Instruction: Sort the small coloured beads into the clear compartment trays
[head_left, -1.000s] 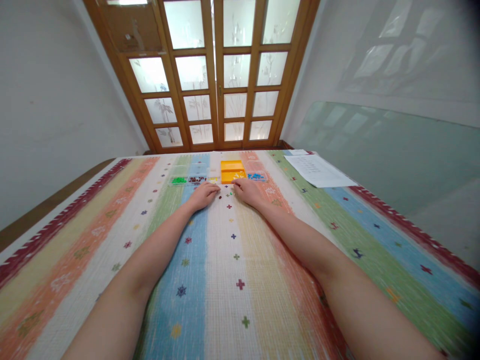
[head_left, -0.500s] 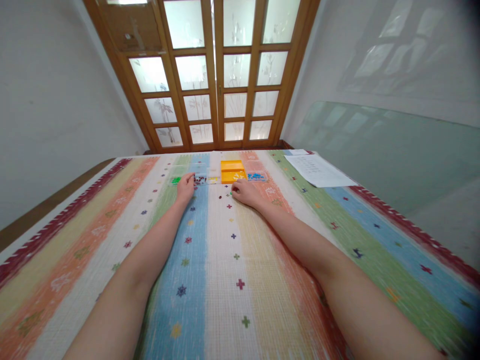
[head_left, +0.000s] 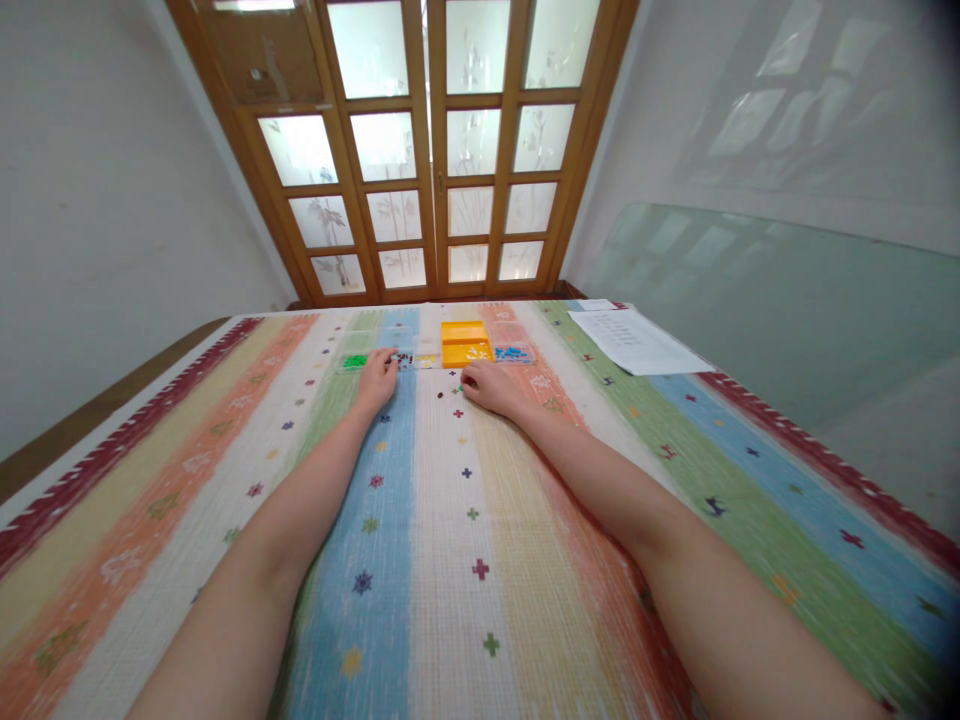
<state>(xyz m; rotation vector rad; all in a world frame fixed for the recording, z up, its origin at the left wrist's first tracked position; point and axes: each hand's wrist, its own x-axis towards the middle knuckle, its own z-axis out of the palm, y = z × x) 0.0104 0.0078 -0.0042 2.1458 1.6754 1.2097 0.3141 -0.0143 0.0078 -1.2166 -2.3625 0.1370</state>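
My left hand [head_left: 379, 376] is closed, with its fingers bent at the left end of a clear box of dark brown beads [head_left: 406, 360]. Whatever its fingertips hold is too small to make out. To its left lies a clear box of bright green pieces [head_left: 355, 362]. My right hand [head_left: 484, 384] rests on the cloth, its fingers curled together just in front of an open orange box [head_left: 455, 357] with white pieces inside. A speck of green shows at its fingertips; I cannot tell if it is held. A dark brown bead [head_left: 440, 395] lies on the cloth between my hands.
Yellow pieces [head_left: 426, 360] lie beside the brown beads, and blue pieces [head_left: 512, 354] fill a clear box right of the orange one. Printed paper sheets [head_left: 637, 340] lie at the back right of the striped tablecloth [head_left: 442, 560]. Wooden glazed doors [head_left: 433, 200] stand behind.
My left hand has shifted slightly right and toward me, uncovering more of the green pieces. My right hand has barely moved.
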